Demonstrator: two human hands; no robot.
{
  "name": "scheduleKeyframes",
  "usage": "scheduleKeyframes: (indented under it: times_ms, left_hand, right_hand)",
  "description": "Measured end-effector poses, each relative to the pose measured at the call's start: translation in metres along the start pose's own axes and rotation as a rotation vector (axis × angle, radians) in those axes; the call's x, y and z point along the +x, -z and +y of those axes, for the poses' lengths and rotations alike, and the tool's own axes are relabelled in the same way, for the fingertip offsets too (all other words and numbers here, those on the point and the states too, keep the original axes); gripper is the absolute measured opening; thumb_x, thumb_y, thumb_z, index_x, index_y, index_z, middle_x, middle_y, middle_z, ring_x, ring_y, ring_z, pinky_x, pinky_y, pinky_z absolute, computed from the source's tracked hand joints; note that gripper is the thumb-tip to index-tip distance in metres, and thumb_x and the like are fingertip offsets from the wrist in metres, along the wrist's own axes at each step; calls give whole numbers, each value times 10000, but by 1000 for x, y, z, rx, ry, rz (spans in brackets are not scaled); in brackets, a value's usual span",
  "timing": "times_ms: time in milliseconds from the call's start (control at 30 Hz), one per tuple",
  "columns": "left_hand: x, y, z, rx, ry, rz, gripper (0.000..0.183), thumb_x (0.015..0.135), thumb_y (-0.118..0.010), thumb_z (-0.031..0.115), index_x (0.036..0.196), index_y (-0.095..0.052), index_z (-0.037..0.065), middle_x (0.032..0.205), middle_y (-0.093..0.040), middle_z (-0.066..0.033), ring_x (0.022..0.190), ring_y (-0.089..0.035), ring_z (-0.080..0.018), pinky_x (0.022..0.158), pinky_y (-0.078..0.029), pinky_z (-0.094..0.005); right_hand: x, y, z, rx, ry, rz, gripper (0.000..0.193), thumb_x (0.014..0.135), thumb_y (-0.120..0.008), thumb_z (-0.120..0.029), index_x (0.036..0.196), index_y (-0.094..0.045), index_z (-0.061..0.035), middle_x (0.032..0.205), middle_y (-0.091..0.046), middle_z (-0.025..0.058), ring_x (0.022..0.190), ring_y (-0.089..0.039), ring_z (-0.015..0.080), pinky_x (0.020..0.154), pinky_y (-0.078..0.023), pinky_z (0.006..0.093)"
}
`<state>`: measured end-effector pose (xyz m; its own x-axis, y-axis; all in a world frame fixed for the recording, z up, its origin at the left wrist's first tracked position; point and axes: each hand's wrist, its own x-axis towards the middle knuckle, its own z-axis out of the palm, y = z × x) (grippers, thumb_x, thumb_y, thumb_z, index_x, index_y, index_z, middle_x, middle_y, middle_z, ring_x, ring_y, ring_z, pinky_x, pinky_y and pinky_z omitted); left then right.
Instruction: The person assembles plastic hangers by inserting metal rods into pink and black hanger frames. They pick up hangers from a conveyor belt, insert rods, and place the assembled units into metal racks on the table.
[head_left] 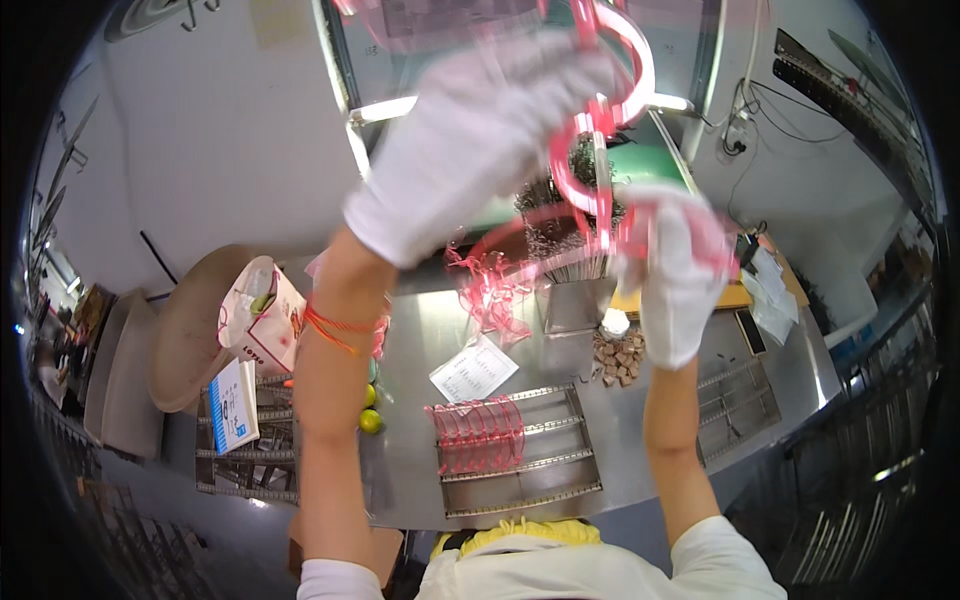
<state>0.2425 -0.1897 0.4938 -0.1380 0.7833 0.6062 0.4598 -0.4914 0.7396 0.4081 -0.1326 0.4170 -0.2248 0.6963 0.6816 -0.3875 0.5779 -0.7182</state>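
Both of my hands, in white gloves, are raised above the metal bench toward the window and are smeared by motion. My left hand (490, 140) is closed on the upper part of a pink see-through frame with curved rims (575, 185), which looks like an eyeglass frame. Lower down on the right, my right hand (672, 275) has its fingers curled round pink see-through material at the frame's lower side. A slotted metal rack (520, 492) below holds several similar pink pieces (480, 435) in a row. More pink pieces (495, 300) lie heaped behind it.
On the metal bench (400, 480) are a paper slip (474, 370), small brown blocks (619, 358), a dark phone (750, 332) and yellow-green balls (371, 421). A paper bag (265, 310) and a blue-white booklet (234, 405) stand at left. Another rack (738, 410) lies right.
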Motion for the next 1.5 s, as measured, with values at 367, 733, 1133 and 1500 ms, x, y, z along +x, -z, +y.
scheduleKeyframes:
  times_ms: [367, 733, 1133, 1500]
  left_hand:
    - [32, 20, 39, 83, -310, 69, 377, 1000, -588, 302, 1206, -620, -12, 1024, -653, -16, 889, -562, -57, 741, -450, -194]
    - [-161, -84, -156, -260, 453, 174, 284, 987, -605, 327, 1082, -601, 59, 782, -471, 55, 662, -448, -44, 522, -361, -205]
    - [-298, -32, -139, -484, 975, 166, 264, 1038, -508, 254, 1134, -601, 25, 770, -496, 50, 631, -410, -34, 578, -330, -199]
    - [-336, -53, -148, -92, 888, 644, 307, 1037, -500, 337, 1073, -599, 49, 952, -605, 11, 828, -556, -51, 676, -426, -184]
  right_hand:
    - [51, -8, -23, 96, 35, 19, 280, 931, -677, -283, 924, -685, -3, 634, -607, 23, 463, -509, 52, 400, -347, 195]
    - [-99, 6, 158, 399, -707, 78, 255, 920, -682, -337, 916, -625, -89, 703, -627, 30, 563, -576, 130, 507, -452, 271]
    - [-256, 61, 271, -430, -1168, -509, 347, 997, -503, -371, 995, -607, -39, 714, -682, 113, 644, -684, 209, 636, -521, 362]
    - [-224, 32, 271, -1103, -908, -1054, 491, 1025, -354, -413, 1076, -636, -14, 915, -683, 263, 864, -668, 428, 760, -527, 515]
